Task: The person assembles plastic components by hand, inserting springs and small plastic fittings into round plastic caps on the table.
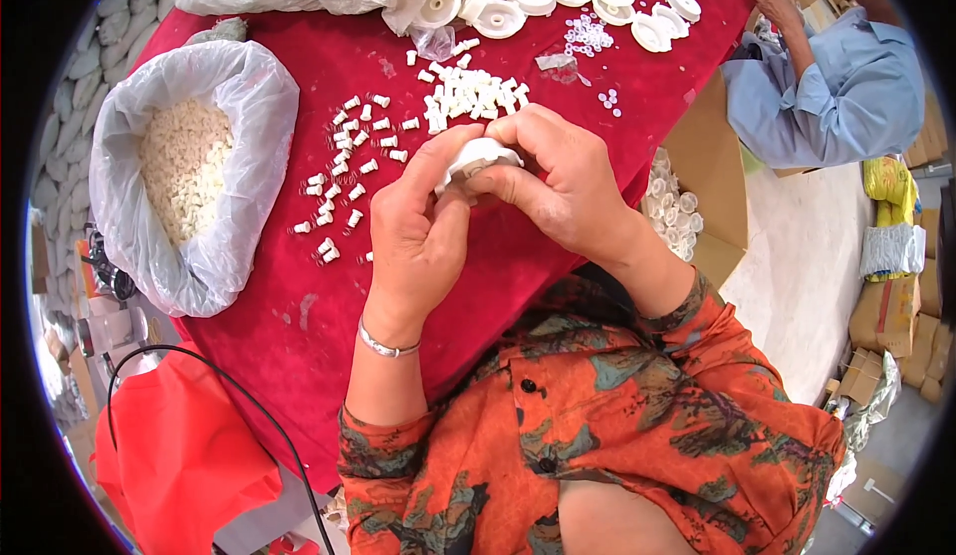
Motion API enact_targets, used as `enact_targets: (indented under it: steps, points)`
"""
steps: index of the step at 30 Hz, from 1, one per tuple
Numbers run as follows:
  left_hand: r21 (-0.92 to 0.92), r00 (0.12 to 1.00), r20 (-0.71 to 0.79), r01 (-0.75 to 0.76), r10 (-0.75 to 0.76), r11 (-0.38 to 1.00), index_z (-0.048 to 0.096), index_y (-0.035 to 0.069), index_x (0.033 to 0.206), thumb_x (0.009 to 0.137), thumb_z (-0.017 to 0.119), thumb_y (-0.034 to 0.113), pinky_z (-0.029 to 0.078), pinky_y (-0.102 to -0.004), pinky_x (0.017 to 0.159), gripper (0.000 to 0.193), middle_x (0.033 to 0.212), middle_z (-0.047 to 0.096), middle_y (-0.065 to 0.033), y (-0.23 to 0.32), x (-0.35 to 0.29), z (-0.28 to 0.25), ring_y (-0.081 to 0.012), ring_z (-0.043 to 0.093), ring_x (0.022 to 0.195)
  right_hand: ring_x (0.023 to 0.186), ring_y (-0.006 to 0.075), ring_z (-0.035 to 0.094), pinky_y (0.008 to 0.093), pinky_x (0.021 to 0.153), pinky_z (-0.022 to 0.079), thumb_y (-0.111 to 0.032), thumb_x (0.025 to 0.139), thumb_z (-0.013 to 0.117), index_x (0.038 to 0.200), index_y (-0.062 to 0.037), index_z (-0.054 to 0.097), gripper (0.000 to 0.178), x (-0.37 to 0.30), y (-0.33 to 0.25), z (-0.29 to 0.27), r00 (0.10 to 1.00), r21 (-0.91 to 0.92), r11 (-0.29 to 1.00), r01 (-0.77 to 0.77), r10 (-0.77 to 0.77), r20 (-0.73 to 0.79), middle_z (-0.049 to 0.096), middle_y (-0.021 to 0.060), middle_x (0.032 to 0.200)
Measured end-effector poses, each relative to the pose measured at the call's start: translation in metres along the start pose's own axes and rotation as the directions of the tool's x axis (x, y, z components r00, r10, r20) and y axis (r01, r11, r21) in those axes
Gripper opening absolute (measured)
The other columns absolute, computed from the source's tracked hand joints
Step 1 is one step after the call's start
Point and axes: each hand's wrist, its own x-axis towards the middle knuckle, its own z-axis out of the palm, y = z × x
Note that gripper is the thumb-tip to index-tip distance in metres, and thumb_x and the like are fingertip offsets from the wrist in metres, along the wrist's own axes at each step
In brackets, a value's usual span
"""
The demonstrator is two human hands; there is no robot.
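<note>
Head view: left hand [420,226] and right hand [558,179] both gripping white plastic cap [484,153], fingers closed around its edges, above red cloth [284,341]. Small white plugs [466,93] scattered beyond; plastic bag [267,97] of pale bits at left.

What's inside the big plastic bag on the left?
Inside the plastic bag is a heap of small pieces, beige over much of it and whiter toward the lower right. Whatever lies below the surface, including the bag's bottom, is covered.
</note>
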Motion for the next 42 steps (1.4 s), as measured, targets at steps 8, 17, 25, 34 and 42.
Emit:
enact_targets:
  steps: [8,17,25,34,42]
  points:
    - [0.082,0.995,-0.101,-0.015,0.023,0.997,0.057,-0.001,0.123,0.082,0.043,-0.013,0.054,-0.0262,0.075,0.045,0.098,0.069,-0.0113,0.001,-0.001,0.007,-0.0137,0.066,0.086,0.074,0.0124,0.056,0.0260,0.064,0.046,-0.012,0.082,0.072,0.102,-0.0009,0.062,0.024,0.001,0.006,-0.004,0.997,0.061,0.998,-0.031,0.027,0.072,0.057,0.0048,0.087]
    - [0.039,0.997,-0.073,-0.014,0.017,0.999,0.058,-0.001,0.123,0.079,0.043,-0.014,0.054,-0.0260,0.074,0.048,0.099,0.069,-0.0120,-0.001,-0.001,0.007,-0.0138,0.066,0.085,0.073,0.0240,0.059,0.0326,0.065,0.048,-0.012,0.078,0.075,0.101,-0.0023,0.061,0.029,-0.001,0.004,-0.004,0.998,0.016,0.998,0.059,-0.060,0.037,0.060,0.0100,0.085]
    - [0.304,0.996,-0.050,-0.050,0.068,0.951,0.058,-0.002,0.121,0.078,0.048,-0.013,0.054,-0.0325,0.071,0.046,0.097,0.068,-0.0198,0.001,-0.002,0.006,-0.0279,0.069,0.081,0.076,0.0193,0.061,0.0301,0.067,0.050,-0.008,0.080,0.072,0.099,-0.0017,0.061,0.023,-0.002,-0.002,0.002,0.992,0.064,0.992,-0.113,0.109,0.065,0.061,0.0091,0.086]
    - [0.407,0.985,0.012,-0.160,0.170,0.900,0.058,-0.003,0.119,0.075,0.048,-0.014,0.054,-0.0361,0.070,0.046,0.095,0.068,-0.0213,0.003,-0.001,0.006,-0.0334,0.068,0.080,0.073,0.0094,0.056,0.0259,0.064,0.048,-0.006,0.085,0.068,0.096,-0.0006,0.061,0.014,-0.005,0.003,-0.001,0.964,0.351,0.899,-0.260,0.221,0.145,0.059,0.0027,0.082]
    - [0.238,0.994,-0.101,-0.014,0.039,0.971,0.057,-0.003,0.118,0.081,0.051,-0.011,0.055,-0.0312,0.064,0.038,0.090,0.069,-0.0161,0.002,-0.002,0.015,-0.0216,0.069,0.074,0.074,0.0107,0.062,0.0250,0.064,0.052,-0.007,0.084,0.070,0.097,-0.0010,0.061,0.018,-0.006,0.012,0.006,0.933,0.561,0.750,-0.352,0.328,0.147,0.062,0.0066,0.087]
